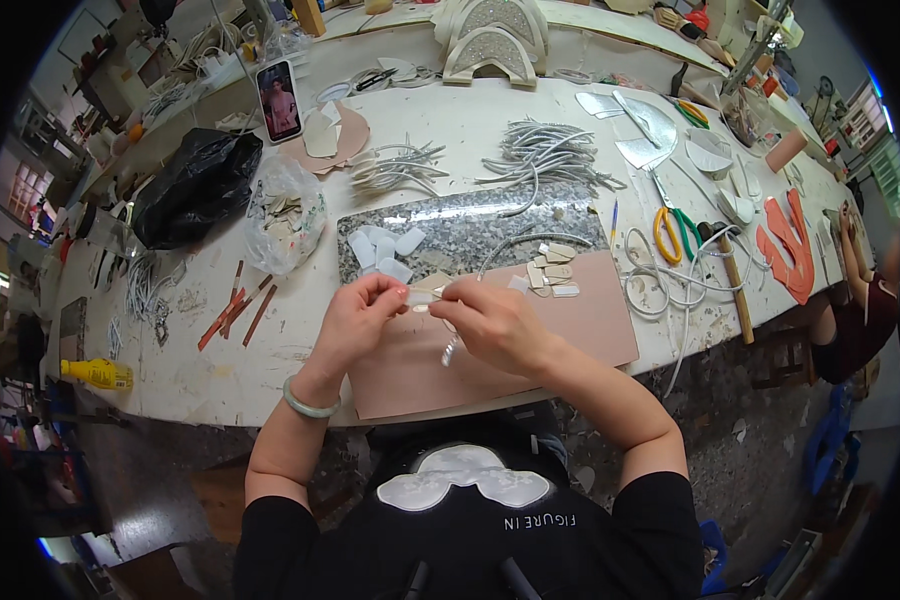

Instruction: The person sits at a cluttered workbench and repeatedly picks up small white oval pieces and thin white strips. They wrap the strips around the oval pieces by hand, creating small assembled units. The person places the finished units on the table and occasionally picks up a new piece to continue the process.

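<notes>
Both my hands meet over a pinkish-tan sheet (490, 385) at the bench's near edge. My left hand (363, 315) pinches a small whitish piece (420, 297) between thumb and fingers. The fingers of my right hand (495, 322) are closed at the other end of that piece; its fingertips are partly hidden. A silver-grey cord (518, 241) curves down behind my right hand, and a short silvery end hangs below it. White translucent pieces (380, 250) lie beyond my left hand on a speckled stone slab (435, 218). Small cream pieces (550, 268) lie beyond my right hand.
Bundles of silver cord (545, 152) lie behind the slab. Orange-handled scissors (667, 235), a hammer (738, 285) and a loose cord coil are at right. A black plastic bag (198, 185), a clear bag (284, 215), a phone (279, 100) and a yellow bottle (97, 375) are at left.
</notes>
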Tool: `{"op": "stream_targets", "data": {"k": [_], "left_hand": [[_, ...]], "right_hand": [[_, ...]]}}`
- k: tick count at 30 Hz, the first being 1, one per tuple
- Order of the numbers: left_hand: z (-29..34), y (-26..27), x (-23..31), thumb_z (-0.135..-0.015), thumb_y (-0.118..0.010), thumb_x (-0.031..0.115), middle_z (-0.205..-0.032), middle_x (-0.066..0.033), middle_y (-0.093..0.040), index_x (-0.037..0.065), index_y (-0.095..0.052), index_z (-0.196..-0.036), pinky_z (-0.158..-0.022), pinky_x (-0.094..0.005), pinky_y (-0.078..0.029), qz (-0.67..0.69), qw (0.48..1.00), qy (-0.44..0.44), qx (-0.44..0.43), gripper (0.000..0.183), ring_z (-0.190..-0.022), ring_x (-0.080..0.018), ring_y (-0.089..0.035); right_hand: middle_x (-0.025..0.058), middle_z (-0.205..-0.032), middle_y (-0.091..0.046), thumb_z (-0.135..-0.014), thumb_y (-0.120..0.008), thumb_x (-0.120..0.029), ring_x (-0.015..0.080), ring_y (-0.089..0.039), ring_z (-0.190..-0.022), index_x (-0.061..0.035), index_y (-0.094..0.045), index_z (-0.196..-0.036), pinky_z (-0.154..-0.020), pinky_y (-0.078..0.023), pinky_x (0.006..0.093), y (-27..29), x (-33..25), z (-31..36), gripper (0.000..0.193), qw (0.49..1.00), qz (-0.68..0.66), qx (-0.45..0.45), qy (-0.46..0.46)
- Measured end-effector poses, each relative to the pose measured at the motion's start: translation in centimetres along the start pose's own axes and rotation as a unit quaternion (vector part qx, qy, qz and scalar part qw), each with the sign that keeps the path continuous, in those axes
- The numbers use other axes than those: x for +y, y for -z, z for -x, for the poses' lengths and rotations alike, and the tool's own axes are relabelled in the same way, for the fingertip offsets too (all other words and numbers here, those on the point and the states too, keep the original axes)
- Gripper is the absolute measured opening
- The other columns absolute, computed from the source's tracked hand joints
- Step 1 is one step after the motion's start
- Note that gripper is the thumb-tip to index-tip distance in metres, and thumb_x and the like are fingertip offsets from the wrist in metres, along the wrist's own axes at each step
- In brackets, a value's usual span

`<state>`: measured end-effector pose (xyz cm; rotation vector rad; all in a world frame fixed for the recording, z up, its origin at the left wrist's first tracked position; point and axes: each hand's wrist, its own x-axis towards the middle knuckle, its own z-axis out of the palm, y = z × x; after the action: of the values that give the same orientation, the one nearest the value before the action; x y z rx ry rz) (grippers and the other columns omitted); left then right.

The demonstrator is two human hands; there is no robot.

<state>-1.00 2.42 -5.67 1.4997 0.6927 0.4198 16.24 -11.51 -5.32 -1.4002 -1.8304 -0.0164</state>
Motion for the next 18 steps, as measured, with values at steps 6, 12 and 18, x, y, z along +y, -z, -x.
{"op": "stream_targets", "data": {"k": [6,12,18], "left_hand": [[0.4,0.0,1.6,-0.091,-0.063,0.014,-0.084,-0.0036,-0.065,0.0,-0.063,-0.102,-0.05,-0.0171,-0.045,0.067,0.995,0.059,0.037,0.017,-0.072,-0.0066,-0.059],[1.2,-2.3,2.5,-0.088,-0.065,0.008,-0.086,-0.0039,-0.066,0.0,-0.058,-0.113,-0.055,-0.0183,-0.048,0.031,0.999,-0.004,0.033,0.027,-0.074,-0.007,-0.061],[1.4,-3.2,2.3,-0.087,-0.064,0.007,-0.084,-0.005,-0.068,0.0,-0.055,-0.115,-0.059,-0.0206,-0.051,-0.07,0.988,-0.095,0.098,0.03,-0.074,-0.0068,-0.063]], "right_hand": [[0.0043,-0.091,-0.06,-0.07,-0.069,-0.005,0.0193,-0.06,-0.069,-0.0096,-0.069,-0.099,-0.055,-0.049,0.031,1.4,0.2,0.9,0.029,0.998,0.06,-0.008,0.014],[0.0042,-0.092,-0.06,-0.074,-0.073,-0.011,0.0185,-0.061,-0.068,-0.0116,-0.069,-0.099,-0.054,-0.048,0.0313,1.2,-0.5,-0.3,0.026,0.998,0.041,0.038,-0.027],[0.005,-0.09,-0.061,-0.077,-0.071,-0.011,0.0202,-0.062,-0.07,-0.0099,-0.068,-0.1,-0.057,-0.05,0.0318,0.5,-0.4,-1.4,0.023,0.995,0.06,0.069,-0.044]]}}
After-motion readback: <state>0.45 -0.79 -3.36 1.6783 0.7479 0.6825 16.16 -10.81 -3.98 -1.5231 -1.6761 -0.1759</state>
